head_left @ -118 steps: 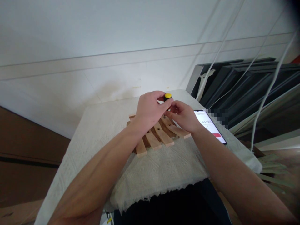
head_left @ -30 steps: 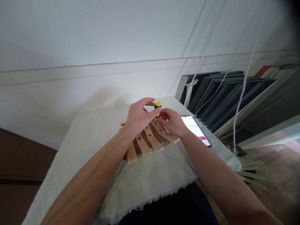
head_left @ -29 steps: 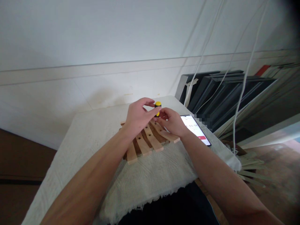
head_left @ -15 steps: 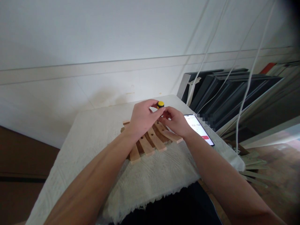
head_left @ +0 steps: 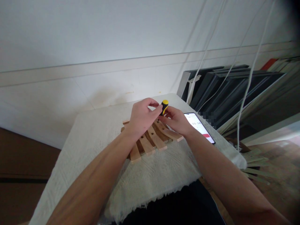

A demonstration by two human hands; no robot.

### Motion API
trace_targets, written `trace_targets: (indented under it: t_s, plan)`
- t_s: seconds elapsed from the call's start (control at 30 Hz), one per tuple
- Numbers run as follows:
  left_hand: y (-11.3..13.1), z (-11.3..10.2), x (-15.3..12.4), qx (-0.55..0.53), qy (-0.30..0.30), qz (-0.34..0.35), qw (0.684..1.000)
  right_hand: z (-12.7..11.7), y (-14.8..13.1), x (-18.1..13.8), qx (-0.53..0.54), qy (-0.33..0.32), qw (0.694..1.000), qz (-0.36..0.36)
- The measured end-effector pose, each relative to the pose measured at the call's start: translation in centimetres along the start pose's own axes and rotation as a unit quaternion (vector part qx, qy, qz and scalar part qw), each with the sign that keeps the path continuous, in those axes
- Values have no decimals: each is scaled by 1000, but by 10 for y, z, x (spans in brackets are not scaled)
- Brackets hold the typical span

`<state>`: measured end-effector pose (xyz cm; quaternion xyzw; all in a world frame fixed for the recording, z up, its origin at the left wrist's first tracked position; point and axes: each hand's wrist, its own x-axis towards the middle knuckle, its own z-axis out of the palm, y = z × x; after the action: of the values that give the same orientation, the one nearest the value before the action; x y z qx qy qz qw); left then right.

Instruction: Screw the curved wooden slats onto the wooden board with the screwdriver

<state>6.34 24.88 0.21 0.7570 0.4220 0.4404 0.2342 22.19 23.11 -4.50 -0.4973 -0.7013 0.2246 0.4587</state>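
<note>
Thumb and fingers of my left hand [head_left: 143, 116] close around the black and yellow handle of a short screwdriver [head_left: 165, 107]. Its handle leans a little to the right, over the far right part of a wooden slatted piece [head_left: 156, 140]. Pale slats with dark holes lie across browner wood there. My right hand [head_left: 176, 121] is beside the screwdriver's lower end, its fingers pinched together low over the rightmost slat. What those fingertips grip, and the screwdriver's tip, are hidden. My left forearm and hand cover part of the slats.
A phone [head_left: 199, 127] with a lit timer screen lies right of my right hand. The table bears a fringed white cloth [head_left: 93, 137] and stands against a white wall. Dark panels [head_left: 225, 87] lean at the right, with white cables [head_left: 249, 78] hanging before them.
The screwdriver's handle has swung to the right and shows more of its length. My left fingers have shifted slightly on it. The slatted piece stays put.
</note>
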Motion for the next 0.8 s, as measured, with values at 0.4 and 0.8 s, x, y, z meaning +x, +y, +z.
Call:
trace_targets:
  t_s: [0.4,0.8]
  plan:
    - [-4,-6,4,17,-31,33,999,-2,1,-3,-31,6,999,-15]
    - [-3,-8,-1,-42,-56,12,997,1,4,-4,-96,19,994,49]
